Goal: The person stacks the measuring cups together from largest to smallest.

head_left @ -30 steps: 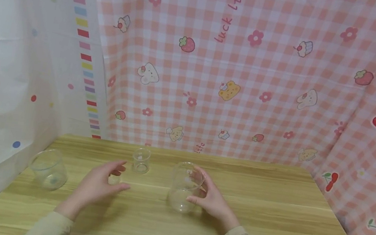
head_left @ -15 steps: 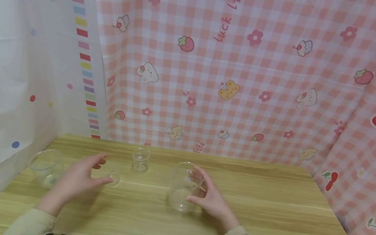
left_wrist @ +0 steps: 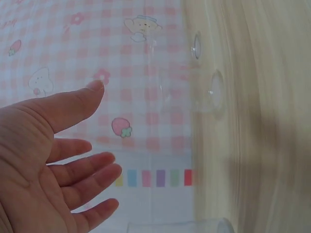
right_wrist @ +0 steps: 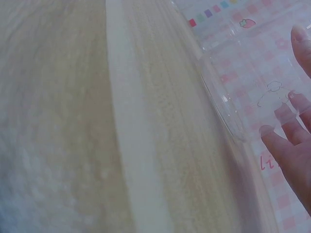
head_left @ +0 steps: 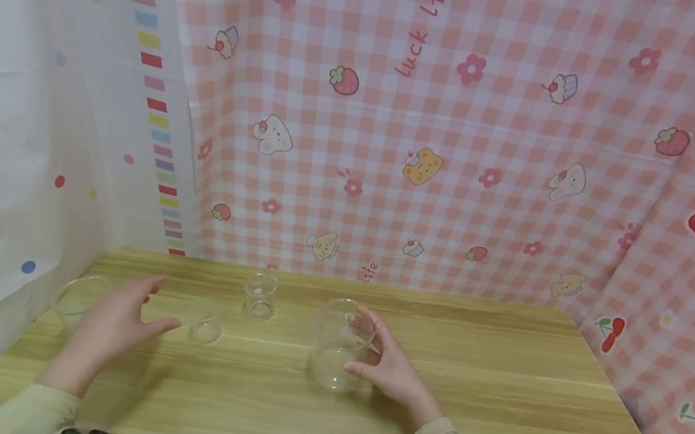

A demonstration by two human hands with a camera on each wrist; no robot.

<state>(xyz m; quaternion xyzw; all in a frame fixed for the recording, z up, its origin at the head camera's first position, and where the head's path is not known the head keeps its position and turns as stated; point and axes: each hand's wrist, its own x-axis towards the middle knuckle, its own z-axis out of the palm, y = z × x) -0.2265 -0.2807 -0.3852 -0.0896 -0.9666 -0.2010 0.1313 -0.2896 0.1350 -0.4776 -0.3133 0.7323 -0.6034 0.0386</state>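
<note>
My right hand wraps round a tall clear cup standing upright right of the middle, thumb in front and fingers behind. In the right wrist view, the fingers show against the transparent wall. My left hand hovers over the table's left side with thumb and fingers spread and nothing between them. It overlaps a wide clear cup, hiding that cup's right part. Just right of the left thumb stands a faint clear cup, and a small clear cup stands farther back.
The wooden table ends at the back against a pink checked cloth. A white patterned sheet hangs along the left, and more checked cloth with cherries hangs on the right.
My left hand has moved left, away from the faint cup near the middle and across the wide cup. The right hand and its cup have stayed in place.
</note>
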